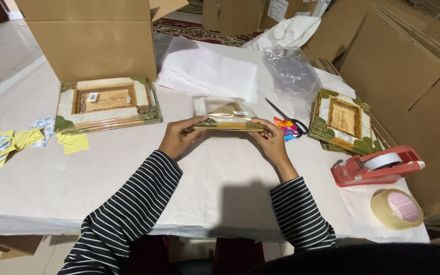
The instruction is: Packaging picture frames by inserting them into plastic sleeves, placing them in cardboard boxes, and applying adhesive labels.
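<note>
My left hand [179, 135] and my right hand [272, 140] hold a small decorated picture frame wrapped in clear plastic [225, 113] by its near edge, tilted up above the white-covered table [128, 173]. Both arms wear black-and-white striped sleeves. A stack of similar wrapped frames [105, 103] lies at the left. Another stack of frames [343, 121] lies at the right.
A big open cardboard box [92, 38] stands behind the left stack. White paper sheets [207, 71], a clear plastic bag [290, 69], scissors [286, 118], yellow and white labels [26, 140], a red tape dispenser [375, 167] and a tape roll [397, 209] lie around. Flat cardboard [413, 76] leans at right.
</note>
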